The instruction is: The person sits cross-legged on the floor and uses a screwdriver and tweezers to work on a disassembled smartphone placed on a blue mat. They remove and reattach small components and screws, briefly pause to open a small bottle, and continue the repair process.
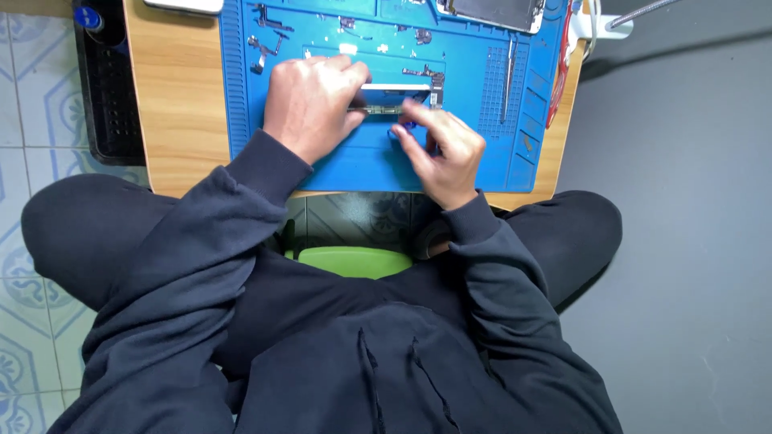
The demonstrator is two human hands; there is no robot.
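Left hand (pixel 310 100) clamps its fingers on the near end of a narrow metal frame part (pixel 394 100) lying on the blue mat (pixel 354 165). Right hand (pixel 442 149), at the part's five o'clock, pinches a small blue tool (pixel 404 126) against it, with a slim screwdriver (pixel 508 76) resting at three o'clock on the desk (pixel 181 104)

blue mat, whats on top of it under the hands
On the blue mat a narrow metal-edged part lies between the left hand and right hand. Loose small metal pieces sit further back. What lies beneath the palms is covered.
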